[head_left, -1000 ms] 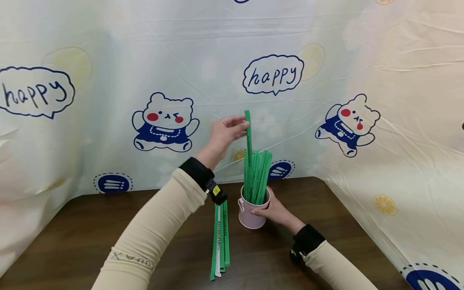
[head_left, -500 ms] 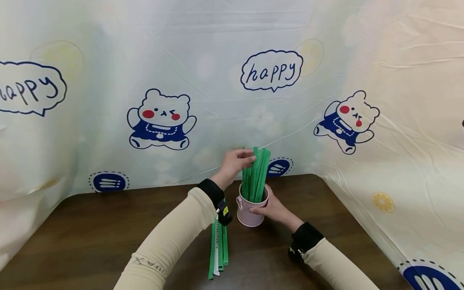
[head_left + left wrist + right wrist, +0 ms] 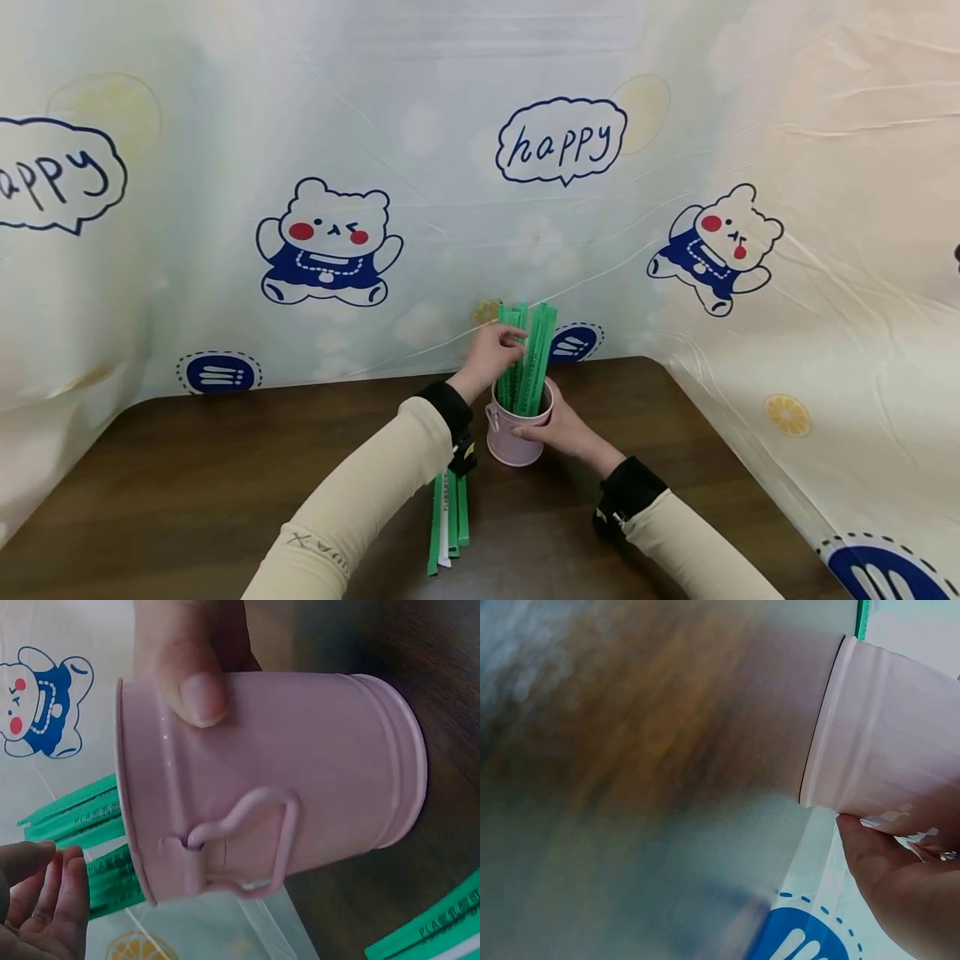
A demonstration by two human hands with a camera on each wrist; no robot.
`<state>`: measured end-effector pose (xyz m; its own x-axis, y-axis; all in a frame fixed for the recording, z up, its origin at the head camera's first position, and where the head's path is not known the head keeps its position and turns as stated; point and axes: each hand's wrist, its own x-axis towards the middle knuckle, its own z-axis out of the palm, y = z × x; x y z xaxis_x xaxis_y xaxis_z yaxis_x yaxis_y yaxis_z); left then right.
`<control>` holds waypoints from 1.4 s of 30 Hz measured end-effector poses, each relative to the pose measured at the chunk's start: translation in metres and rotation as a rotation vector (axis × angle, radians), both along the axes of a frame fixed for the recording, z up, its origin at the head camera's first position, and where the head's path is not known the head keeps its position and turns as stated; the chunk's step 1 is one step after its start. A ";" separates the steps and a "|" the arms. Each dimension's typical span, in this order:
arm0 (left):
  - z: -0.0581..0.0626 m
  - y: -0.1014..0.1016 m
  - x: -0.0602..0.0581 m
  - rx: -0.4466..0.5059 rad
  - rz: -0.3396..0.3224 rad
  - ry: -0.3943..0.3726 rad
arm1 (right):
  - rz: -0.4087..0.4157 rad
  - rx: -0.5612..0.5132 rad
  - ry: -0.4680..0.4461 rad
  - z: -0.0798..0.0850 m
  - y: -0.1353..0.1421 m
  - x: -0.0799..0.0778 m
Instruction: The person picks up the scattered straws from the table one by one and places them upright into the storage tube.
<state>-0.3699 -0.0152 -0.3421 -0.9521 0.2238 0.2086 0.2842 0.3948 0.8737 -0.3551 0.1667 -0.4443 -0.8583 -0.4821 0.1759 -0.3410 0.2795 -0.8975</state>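
A small pink metal bucket (image 3: pixel 514 435) stands upright on the table, a wire handle on its side. My right hand (image 3: pixel 564 423) grips it around the right side, thumb across the front. Several green paper-wrapped straws (image 3: pixel 536 358) stand in the bucket, leaning in two groups. My left hand (image 3: pixel 493 357) is beside their upper parts, fingers relaxed; in the left wrist view, its fingertips (image 3: pixel 73 862) lie close against the green straws (image 3: pixel 112 881) with none plainly held between them. More straws (image 3: pixel 437 525), green with one white, lie on the table under my left forearm.
The dark wooden table (image 3: pixel 225 467) has rounded back corners. A pale printed cloth (image 3: pixel 450 167) with bears and lettering hangs behind it and along both sides.
My left hand has come down with a straw, which now stands among the others in the bucket, and its fingers have loosened. My right hand keeps its grip on the bucket.
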 end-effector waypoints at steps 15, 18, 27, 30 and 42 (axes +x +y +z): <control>-0.006 -0.084 0.005 -0.037 0.081 -0.054 | -0.045 0.016 0.002 0.009 0.003 -0.003; -0.019 -0.100 0.006 -0.082 0.091 -0.162 | -0.047 0.020 0.001 0.009 0.004 -0.003; -0.066 -0.105 0.025 -0.338 0.111 -0.317 | -0.049 0.011 -0.029 0.002 0.004 0.000; -0.077 -0.099 0.030 -0.397 0.130 -0.326 | -0.037 0.017 -0.029 0.001 0.002 0.002; -0.089 -0.096 0.032 -0.382 0.232 -0.352 | -0.021 0.021 -0.043 0.004 -0.001 0.002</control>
